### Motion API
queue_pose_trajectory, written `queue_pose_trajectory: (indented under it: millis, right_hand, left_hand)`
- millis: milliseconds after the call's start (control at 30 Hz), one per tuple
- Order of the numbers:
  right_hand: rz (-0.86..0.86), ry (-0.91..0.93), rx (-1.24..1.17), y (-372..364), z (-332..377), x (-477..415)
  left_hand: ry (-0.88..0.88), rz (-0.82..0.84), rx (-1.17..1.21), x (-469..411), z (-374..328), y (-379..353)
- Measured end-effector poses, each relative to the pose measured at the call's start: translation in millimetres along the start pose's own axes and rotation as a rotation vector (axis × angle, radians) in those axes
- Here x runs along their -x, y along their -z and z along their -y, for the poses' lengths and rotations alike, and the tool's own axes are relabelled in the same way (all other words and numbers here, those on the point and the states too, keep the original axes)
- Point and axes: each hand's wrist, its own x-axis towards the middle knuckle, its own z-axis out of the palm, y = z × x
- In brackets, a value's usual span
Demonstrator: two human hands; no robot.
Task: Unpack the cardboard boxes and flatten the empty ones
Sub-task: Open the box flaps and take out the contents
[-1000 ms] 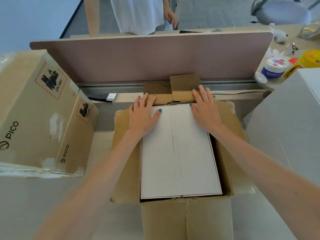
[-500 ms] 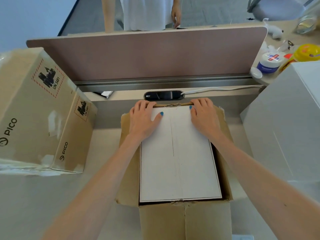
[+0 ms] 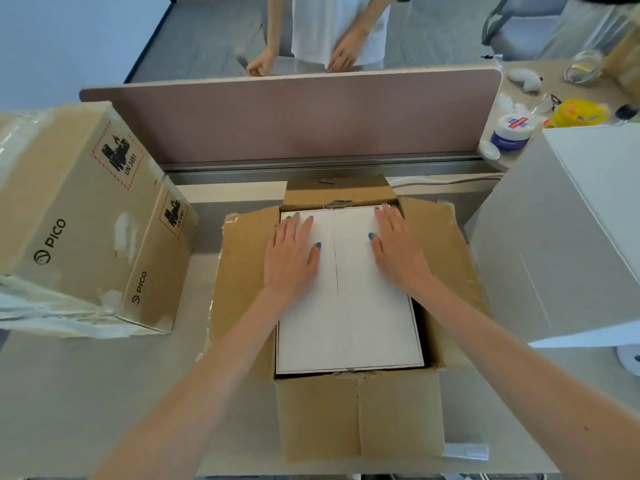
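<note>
An open brown cardboard box (image 3: pixel 446 258) sits in the middle of the desk, all its flaps folded outward. Inside it, filling the opening, lies a white inner box (image 3: pixel 349 327) with a thin line down its top. My left hand (image 3: pixel 291 251) lies flat on the white box's far left part, fingers straight and reaching its far edge. My right hand (image 3: pixel 398 247) lies flat on the far right part in the same way. Neither hand grips anything.
A taped PICO cardboard box (image 3: pixel 79 216) stands at the left. A large white box (image 3: pixel 568 237) stands at the right. A pink divider panel (image 3: pixel 294 119) closes the desk's far side; a person stands behind it. Jars (image 3: pixel 512 131) sit at the far right.
The far flap, pressed down under my fingers half a second ago, now stands open again. Both hands have slid back onto the white inner box and lie flat.
</note>
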Motion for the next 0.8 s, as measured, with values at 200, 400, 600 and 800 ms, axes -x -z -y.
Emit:
queue_pose_trajectory:
  millis: [200,400,600,800]
  right_hand:
    - [0.044,-0.066,-0.069,1.0,7.1,54.2]
    - [-0.010,-0.098,-0.098,8.1,13.4,95.2]
    - [-0.027,-0.138,-0.048,6.8,15.3,125.4]
    - [-0.039,-0.157,-0.153,13.4,15.4,135.2]
  left_hand:
    - [0.103,0.111,-0.099,50.6,-31.2,8.3]
    - [0.226,0.162,0.012,99.3,-58.4,16.2]
    - [0.421,0.147,0.053,128.3,-80.2,22.3]
    - [0.554,0.152,0.047,117.2,-91.6,24.1]
